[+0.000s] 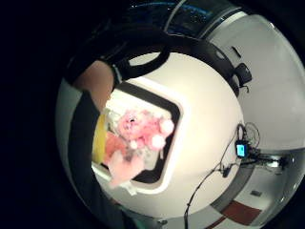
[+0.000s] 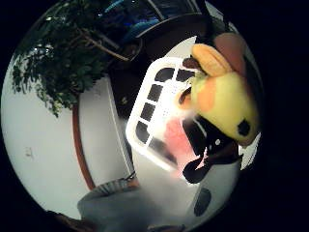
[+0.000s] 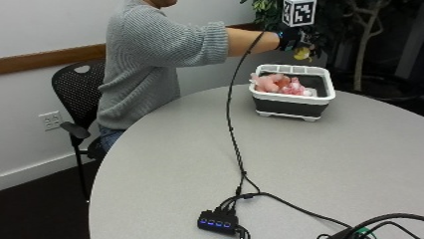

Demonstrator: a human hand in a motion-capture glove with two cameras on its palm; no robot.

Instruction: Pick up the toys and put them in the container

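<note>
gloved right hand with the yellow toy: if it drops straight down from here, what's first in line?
Probably the pink plush toys in the container; the right hand, gripping the yellow plush, looks to hang over it, though depth is unclear.

The yellow plush toy (image 3: 304,52) is mostly hidden behind the gloved right hand (image 3: 296,40). Pink toys (image 3: 278,83) in the container (image 3: 292,106) blur together, uncountable.

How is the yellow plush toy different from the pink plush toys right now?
The yellow plush toy is yellow with orange patches; the pink plush toys are pink. The gloved right hand holds the yellow one above the container, while the pink ones already lie inside it. All are soft stuffed toys.
</note>
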